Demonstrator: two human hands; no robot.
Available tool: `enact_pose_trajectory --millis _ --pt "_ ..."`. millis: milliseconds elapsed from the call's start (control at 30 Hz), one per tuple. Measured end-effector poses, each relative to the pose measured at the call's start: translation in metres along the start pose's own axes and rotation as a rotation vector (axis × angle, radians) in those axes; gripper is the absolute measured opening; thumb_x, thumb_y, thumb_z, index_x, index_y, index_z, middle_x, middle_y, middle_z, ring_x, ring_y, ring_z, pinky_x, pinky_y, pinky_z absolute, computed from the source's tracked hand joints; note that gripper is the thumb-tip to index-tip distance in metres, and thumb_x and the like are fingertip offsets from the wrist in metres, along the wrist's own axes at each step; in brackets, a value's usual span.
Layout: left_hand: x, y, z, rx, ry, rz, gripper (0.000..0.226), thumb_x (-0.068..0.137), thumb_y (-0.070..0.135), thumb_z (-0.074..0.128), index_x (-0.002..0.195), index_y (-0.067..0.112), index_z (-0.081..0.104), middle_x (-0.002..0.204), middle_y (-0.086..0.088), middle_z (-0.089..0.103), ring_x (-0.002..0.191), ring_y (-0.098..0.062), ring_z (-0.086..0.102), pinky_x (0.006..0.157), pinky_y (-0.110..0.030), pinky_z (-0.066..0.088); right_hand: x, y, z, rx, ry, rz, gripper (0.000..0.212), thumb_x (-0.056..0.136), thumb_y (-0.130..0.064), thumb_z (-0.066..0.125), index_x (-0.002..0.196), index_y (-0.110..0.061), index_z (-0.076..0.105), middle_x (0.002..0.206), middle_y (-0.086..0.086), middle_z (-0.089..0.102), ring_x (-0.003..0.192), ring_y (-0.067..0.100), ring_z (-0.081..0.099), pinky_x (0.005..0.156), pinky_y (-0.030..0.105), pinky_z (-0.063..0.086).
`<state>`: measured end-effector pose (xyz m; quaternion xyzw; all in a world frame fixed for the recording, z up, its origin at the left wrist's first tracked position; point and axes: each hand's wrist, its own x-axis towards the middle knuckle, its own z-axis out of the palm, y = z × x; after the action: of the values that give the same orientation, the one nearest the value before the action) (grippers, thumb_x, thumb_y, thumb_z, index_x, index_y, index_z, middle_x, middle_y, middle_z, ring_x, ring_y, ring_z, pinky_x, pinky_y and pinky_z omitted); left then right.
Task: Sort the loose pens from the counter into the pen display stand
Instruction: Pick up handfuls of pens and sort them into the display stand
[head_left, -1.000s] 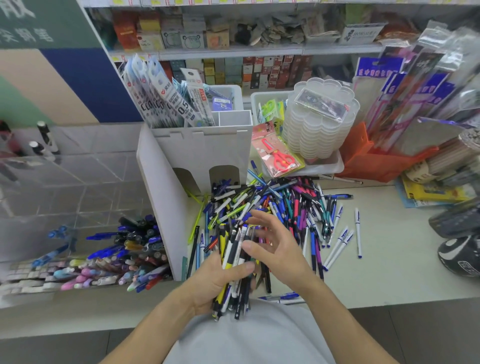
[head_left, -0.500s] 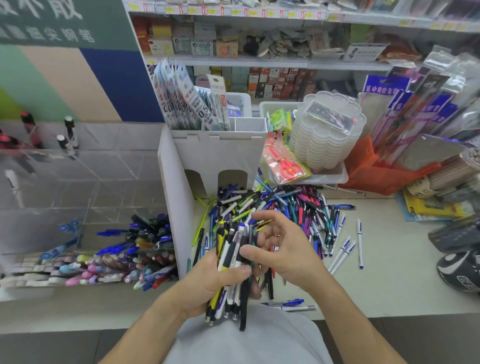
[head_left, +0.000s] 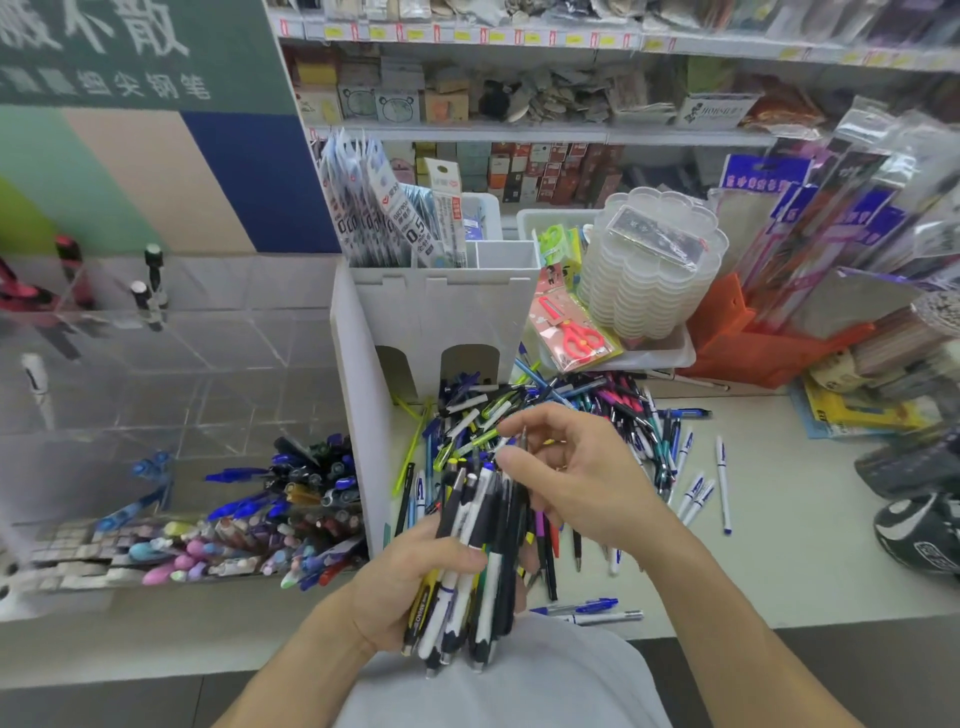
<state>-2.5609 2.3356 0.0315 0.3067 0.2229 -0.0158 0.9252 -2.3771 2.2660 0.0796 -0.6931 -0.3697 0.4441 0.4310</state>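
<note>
Pens lie in a loose, tangled heap on the counter, just in front of the white stand with its two arched openings, and a few white ones lie apart to the right. The left hand grips a thick bundle of pens, fingers curled round its middle, tips pointing down toward the person's body. The right hand hovers at the top of the bundle with the fingers bent; the thumb and forefinger look to be pinching a single thin pen, though the blur makes this hard to confirm. To the left, a clear plastic display already holds many pens lying in rows.

Each pen looks light, stiff and smooth, so a bundle is likely to slide and fan out if the grip slackens. Holding around the middle of the barrels seems safest; single pens are best taken between thumb and forefinger near the clip end.
</note>
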Motion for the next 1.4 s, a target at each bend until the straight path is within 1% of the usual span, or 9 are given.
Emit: enact_pose_trajectory --millis 133,333,500,667,767,900,1067,1200,1400 --pt "0.000 0.004 0.001 0.054 -0.060 -0.032 0.060 0.084 0.013 0.065 0.133 -0.010 0.040 0.110 -0.028 0.062 0.085 -0.037 0.067 0.075 -0.042 0.056 0.007 -0.018 -0.007 -0.169 -0.172 0.079 0.016 0.100 -0.026 0.063 0.114 -0.024 0.071 0.052 -0.004 0.056 0.039 0.008 0.050 0.043 0.021 0.042" --pt "0.000 0.008 -0.005 0.113 -0.118 -0.012 0.055 0.087 0.015 0.065 0.133 -0.006 0.043 0.115 -0.025 0.062 0.089 -0.035 0.066 0.079 -0.042 0.055 0.017 -0.025 -0.010 -0.107 -0.287 0.033 0.009 0.099 -0.019 0.065 0.095 -0.012 0.070 0.054 -0.004 0.051 0.045 0.014 0.044 0.045 0.020 0.038" --pt "0.000 0.008 -0.008 0.231 -0.095 0.003 0.040 0.092 0.020 0.061 0.121 -0.006 0.053 0.096 -0.016 0.068 0.081 -0.031 0.065 0.073 -0.035 0.055 0.019 -0.020 -0.018 0.047 -0.107 -0.027 0.011 0.102 -0.019 0.060 0.097 -0.010 0.065 0.066 0.007 0.053 0.051 0.013 0.048 0.052 0.027 0.040" --pt "0.000 0.007 -0.012 0.310 -0.084 0.024 0.047 0.087 0.032 0.074 0.116 -0.002 0.059 0.091 -0.016 0.068 0.079 -0.029 0.064 0.071 -0.034 0.055 0.017 -0.014 -0.025 0.192 -0.126 -0.060 0.011 0.104 -0.015 0.049 0.100 -0.007 0.056 0.099 0.016 0.075 0.056 0.013 0.053 0.052 0.024 0.045" --pt "0.003 0.006 -0.016 0.364 -0.096 0.040 0.056 0.085 0.033 0.077 0.116 -0.008 0.056 0.091 -0.015 0.067 0.080 -0.029 0.064 0.074 -0.034 0.054 0.017 -0.014 -0.033 0.343 0.021 -0.118 0.012 0.099 -0.020 0.048 0.100 -0.008 0.052 0.093 0.009 0.077 0.054 0.010 0.053 0.050 0.020 0.045" --pt "0.006 0.001 -0.021 0.306 -0.026 0.037 0.039 0.082 0.018 0.075 0.110 -0.005 0.058 0.089 -0.014 0.062 0.077 -0.028 0.061 0.070 -0.035 0.054 0.021 -0.011 -0.051 0.338 0.285 -0.186 0.014 0.108 -0.013 0.040 0.099 -0.018 0.050 0.079 -0.004 0.071 0.051 0.006 0.045 0.050 0.018 0.041" --pt "0.009 -0.002 -0.022 0.211 -0.096 0.025 0.041 0.083 0.014 0.073 0.112 -0.008 0.054 0.084 -0.015 0.055 0.066 -0.024 0.056 0.062 -0.032 0.049 0.027 0.014 -0.023 -0.029 0.005 0.017 0.015 0.110 -0.021 0.038 0.110 -0.025 0.052 0.072 -0.009 0.061 0.063 0.017 0.050 0.063 0.033 0.043" --pt "0.010 -0.005 -0.023 0.133 -0.147 0.057 0.060 0.086 0.006 0.066 0.135 -0.012 0.037 0.092 -0.012 0.055 0.068 -0.024 0.055 0.062 -0.035 0.045 0.027 0.018 0.001 -0.066 -0.172 0.060 0.025 0.110 -0.026 0.039 0.122 -0.013 0.056 0.073 -0.003 0.046 0.056 0.003 0.043 0.059 0.014 0.040" --pt "0.008 -0.007 -0.025 0.117 -0.151 0.027 0.060 0.084 0.008 0.069 0.136 -0.007 0.044 0.096 -0.013 0.059 0.068 -0.024 0.058 0.063 -0.034 0.046 0.030 0.010 -0.008 -0.008 -0.361 0.073 0.031 0.103 -0.036 0.057 0.077 -0.030 0.072 0.067 0.011 0.034 0.059 0.028 0.032 0.055 0.041 0.031"
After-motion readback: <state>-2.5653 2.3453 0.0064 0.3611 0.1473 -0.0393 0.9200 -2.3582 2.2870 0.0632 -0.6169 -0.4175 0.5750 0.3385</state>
